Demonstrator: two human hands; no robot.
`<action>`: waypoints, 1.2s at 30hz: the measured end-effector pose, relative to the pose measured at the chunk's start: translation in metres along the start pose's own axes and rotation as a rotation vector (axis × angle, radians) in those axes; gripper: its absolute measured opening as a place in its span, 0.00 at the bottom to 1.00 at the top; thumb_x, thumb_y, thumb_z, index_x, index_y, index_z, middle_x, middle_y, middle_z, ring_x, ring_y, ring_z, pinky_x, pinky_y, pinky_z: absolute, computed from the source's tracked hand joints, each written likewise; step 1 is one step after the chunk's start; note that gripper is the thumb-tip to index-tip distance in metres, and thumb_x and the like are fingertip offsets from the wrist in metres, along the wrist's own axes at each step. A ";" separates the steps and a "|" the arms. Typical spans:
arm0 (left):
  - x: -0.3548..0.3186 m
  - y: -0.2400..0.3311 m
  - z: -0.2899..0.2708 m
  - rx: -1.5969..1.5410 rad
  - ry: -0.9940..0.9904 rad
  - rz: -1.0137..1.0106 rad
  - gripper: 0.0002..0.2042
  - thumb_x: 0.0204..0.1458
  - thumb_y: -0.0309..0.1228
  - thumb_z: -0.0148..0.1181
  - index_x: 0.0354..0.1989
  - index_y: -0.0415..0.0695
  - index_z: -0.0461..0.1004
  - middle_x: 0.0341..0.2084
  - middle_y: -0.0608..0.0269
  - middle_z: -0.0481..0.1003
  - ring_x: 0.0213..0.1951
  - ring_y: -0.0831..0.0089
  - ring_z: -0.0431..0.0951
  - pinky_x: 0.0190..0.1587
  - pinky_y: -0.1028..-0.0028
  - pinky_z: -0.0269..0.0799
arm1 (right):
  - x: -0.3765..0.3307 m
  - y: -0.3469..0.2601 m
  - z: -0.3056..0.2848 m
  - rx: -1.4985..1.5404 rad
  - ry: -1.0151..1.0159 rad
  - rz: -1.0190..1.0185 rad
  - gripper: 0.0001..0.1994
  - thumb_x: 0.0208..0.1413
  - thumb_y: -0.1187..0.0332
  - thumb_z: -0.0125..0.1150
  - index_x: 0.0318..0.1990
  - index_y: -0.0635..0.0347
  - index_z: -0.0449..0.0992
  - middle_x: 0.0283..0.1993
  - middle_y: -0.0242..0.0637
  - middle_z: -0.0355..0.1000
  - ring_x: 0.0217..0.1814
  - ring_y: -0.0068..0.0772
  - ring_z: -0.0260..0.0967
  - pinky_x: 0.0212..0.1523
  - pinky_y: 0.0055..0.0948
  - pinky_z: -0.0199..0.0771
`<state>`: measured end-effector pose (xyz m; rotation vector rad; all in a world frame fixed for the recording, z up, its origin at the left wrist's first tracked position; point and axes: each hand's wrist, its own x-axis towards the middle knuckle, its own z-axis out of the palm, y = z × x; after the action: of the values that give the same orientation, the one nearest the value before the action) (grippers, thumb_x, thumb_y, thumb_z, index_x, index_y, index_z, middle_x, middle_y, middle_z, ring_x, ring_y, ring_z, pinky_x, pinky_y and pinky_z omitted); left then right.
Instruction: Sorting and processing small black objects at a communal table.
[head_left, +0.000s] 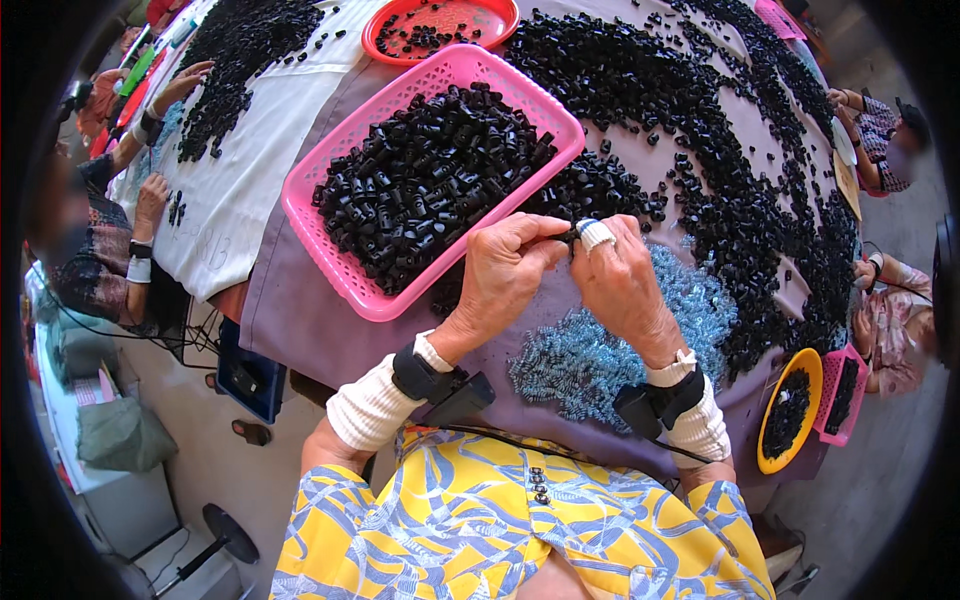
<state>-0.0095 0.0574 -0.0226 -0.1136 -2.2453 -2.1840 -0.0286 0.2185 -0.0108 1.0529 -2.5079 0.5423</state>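
Note:
My left hand (pixel 492 280) and my right hand (pixel 622 285) meet over the table, fingertips pinched close together. Between them is a small black plastic piece (pixel 572 234), mostly covered by the fingers; both hands seem to grip it. A white band wraps one finger of the right hand. Under and beside the right hand spreads a heap of small bluish metal springs (pixel 570 365). Just beyond the left hand, a pink plastic basket (pixel 374 303) is filled with short black plastic cylinders (pixel 430 175).
Loose black pieces (pixel 620 70) cover much of the purple cloth (pixel 320 335). A red tray (pixel 440 18) stands beyond the basket; a yellow tray (pixel 767 440) sits at the right edge. Other people work at the left (pixel 100 240) and right (pixel 890 340). A blue bin (pixel 245 375) is below the table.

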 end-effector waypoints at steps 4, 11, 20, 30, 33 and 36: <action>0.000 -0.003 0.002 0.124 0.044 0.163 0.11 0.46 0.15 0.57 0.39 0.36 0.78 0.28 0.63 0.78 0.29 0.82 0.75 0.34 0.81 0.72 | 0.002 -0.002 -0.001 0.120 0.041 0.079 0.03 0.46 0.80 0.54 0.26 0.67 0.67 0.27 0.47 0.65 0.33 0.50 0.64 0.36 0.42 0.66; 0.004 -0.008 0.003 0.242 0.033 0.255 0.10 0.47 0.17 0.58 0.39 0.36 0.78 0.30 0.62 0.78 0.30 0.80 0.76 0.35 0.80 0.73 | 0.004 0.007 -0.003 0.129 -0.048 0.081 0.02 0.45 0.77 0.54 0.24 0.63 0.67 0.25 0.42 0.67 0.34 0.43 0.67 0.40 0.37 0.64; 0.002 -0.005 -0.004 -0.222 -0.115 -0.238 0.09 0.54 0.24 0.56 0.42 0.34 0.75 0.33 0.61 0.78 0.31 0.79 0.77 0.37 0.80 0.74 | 0.010 0.003 -0.016 0.140 -0.189 0.129 0.05 0.45 0.71 0.59 0.25 0.62 0.70 0.25 0.39 0.68 0.33 0.39 0.67 0.43 0.36 0.61; 0.005 -0.003 0.002 -0.448 -0.064 -0.364 0.10 0.54 0.25 0.57 0.43 0.34 0.74 0.36 0.60 0.77 0.34 0.76 0.78 0.40 0.77 0.76 | 0.009 0.004 -0.008 0.033 -0.051 0.132 0.13 0.42 0.62 0.66 0.27 0.62 0.72 0.26 0.40 0.70 0.34 0.40 0.69 0.45 0.38 0.60; 0.006 -0.004 0.001 -0.508 -0.087 -0.384 0.11 0.57 0.28 0.54 0.44 0.34 0.73 0.36 0.58 0.76 0.36 0.73 0.78 0.43 0.73 0.76 | 0.009 0.007 -0.008 0.050 -0.028 0.119 0.12 0.42 0.63 0.65 0.27 0.62 0.72 0.26 0.40 0.70 0.34 0.40 0.69 0.45 0.39 0.61; 0.008 -0.004 -0.001 -0.579 -0.186 -0.447 0.12 0.60 0.31 0.50 0.43 0.35 0.72 0.36 0.57 0.76 0.38 0.70 0.78 0.46 0.69 0.75 | 0.009 0.009 -0.012 0.055 -0.037 0.128 0.11 0.43 0.63 0.64 0.26 0.61 0.72 0.26 0.40 0.70 0.34 0.41 0.69 0.46 0.39 0.61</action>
<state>-0.0175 0.0569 -0.0257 0.2148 -1.7593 -3.1260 -0.0387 0.2251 0.0020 0.9343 -2.6195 0.6378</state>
